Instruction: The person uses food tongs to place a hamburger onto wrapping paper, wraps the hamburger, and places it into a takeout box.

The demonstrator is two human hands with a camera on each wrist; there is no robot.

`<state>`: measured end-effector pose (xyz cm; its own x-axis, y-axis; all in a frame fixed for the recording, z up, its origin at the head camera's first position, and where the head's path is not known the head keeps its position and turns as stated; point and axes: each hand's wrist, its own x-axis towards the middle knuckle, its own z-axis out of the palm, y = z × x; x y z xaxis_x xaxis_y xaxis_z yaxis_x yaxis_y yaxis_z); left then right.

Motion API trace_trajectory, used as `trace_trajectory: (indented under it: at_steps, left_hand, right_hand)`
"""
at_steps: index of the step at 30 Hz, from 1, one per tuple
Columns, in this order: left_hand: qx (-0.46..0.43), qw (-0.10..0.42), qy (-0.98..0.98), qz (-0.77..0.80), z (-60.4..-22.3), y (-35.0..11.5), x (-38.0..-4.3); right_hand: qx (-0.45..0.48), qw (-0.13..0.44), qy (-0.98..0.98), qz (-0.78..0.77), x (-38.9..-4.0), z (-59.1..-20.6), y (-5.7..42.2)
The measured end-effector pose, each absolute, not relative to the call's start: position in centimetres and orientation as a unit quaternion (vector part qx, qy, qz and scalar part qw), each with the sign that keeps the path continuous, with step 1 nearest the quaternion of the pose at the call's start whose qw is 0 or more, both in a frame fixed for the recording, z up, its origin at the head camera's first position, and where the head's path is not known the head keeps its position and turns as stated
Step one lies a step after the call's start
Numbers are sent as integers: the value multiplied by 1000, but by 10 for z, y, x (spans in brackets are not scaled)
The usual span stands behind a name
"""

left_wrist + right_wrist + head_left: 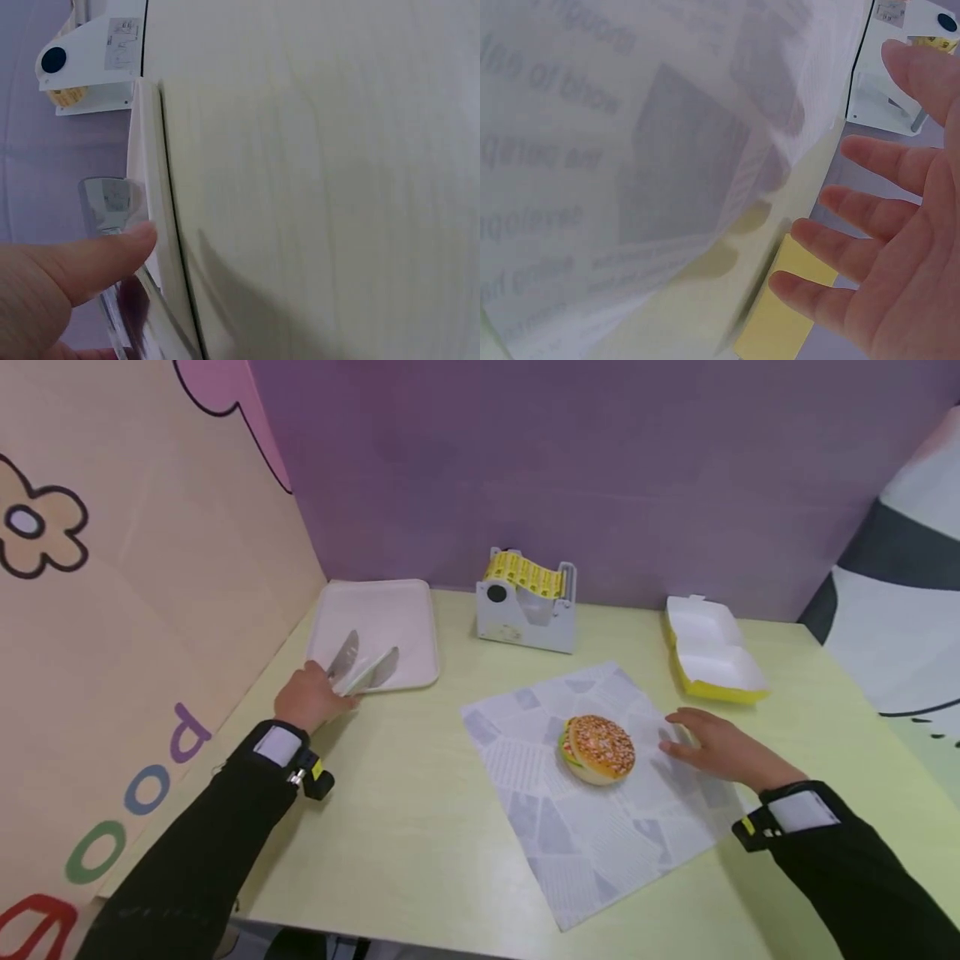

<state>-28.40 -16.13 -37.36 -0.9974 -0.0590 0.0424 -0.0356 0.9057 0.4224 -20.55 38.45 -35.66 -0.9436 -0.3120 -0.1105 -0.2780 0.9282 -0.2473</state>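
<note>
Stretching beneath the fingers of the left hand (310,697) and right hand (723,747) is the counter (397,827). Printed paper (600,843) lies under the straight, slightly spread right fingers; the tray (382,610) sits just beyond the left fingers, the yellow box (712,660) beyond the right, the label dispenser (525,628) farther, between them. Just left of the right fingers, the burger (597,750) rests on the paper. Tongs (371,672) are gripped in the left fingers.

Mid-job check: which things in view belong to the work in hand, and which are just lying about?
Likely part of the work:
tongs, held in the left hand
tray, beneath the tongs
printed paper, near the open right hand
burger, on the paper

Apparently lying by, touched by neither hand:
dispenser with yellow roll
open yellow box, perhaps for later
</note>
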Motion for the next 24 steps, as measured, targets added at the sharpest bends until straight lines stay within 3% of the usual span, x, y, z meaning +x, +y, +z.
trace_trajectory:
  at_steps: [4,9,12,18,24]
  left_hand:
    - [19,33,-977,-210,-367,-152,-284]
    - [-49,131,-965,-221,-356,-122,-292]
    - [-109,151,-957,-222,-347,-96,-298]
    - [-175,44,-942,-284,-343,-33,-310]
    - [-194,-53,-930,-307,-367,28,-321]
  right_hand:
    - [-156,66,979,-115,-210,-361,388]
    - [-144,73,978,-131,-219,-362,388]
    - [-120,90,978,-145,-224,-361,384]
    - [-75,118,971,-194,-235,-359,379]
    - [-14,132,958,-255,-247,-365,373]
